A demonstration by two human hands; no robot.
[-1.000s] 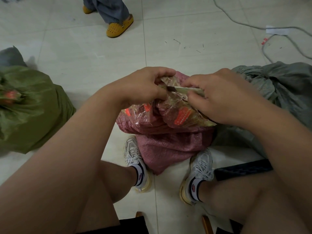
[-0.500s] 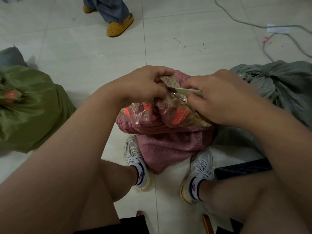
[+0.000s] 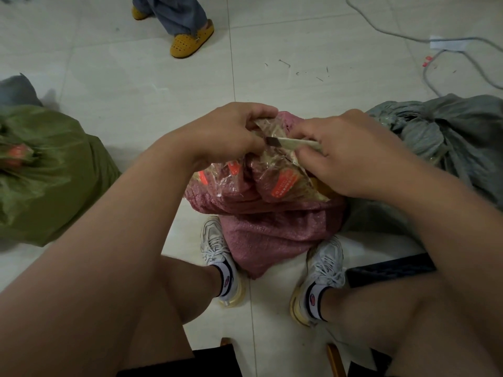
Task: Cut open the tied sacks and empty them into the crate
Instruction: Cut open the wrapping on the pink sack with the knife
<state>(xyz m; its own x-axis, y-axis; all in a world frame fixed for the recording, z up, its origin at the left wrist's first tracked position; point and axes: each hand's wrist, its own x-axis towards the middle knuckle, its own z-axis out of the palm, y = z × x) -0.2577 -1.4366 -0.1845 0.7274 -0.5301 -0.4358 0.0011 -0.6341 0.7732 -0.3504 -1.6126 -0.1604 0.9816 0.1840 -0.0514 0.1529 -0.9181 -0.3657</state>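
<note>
The left hand [image 3: 231, 134] pinched the taped neck of the pink sack [image 3: 275, 235]. The right hand [image 3: 351, 156] gripped a knife [image 3: 288, 142] against it. White print on the sack's orange labels [image 3: 285, 183] was too blurred to read.

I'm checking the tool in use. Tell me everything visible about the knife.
The knife is a slim utility knife with a pale handle and a short dark blade tip. It lies roughly level above the pink sack, its tip at the bunched clear tape. The right hand grips its handle; the left hand pinches the sack neck beside the tip.
</note>
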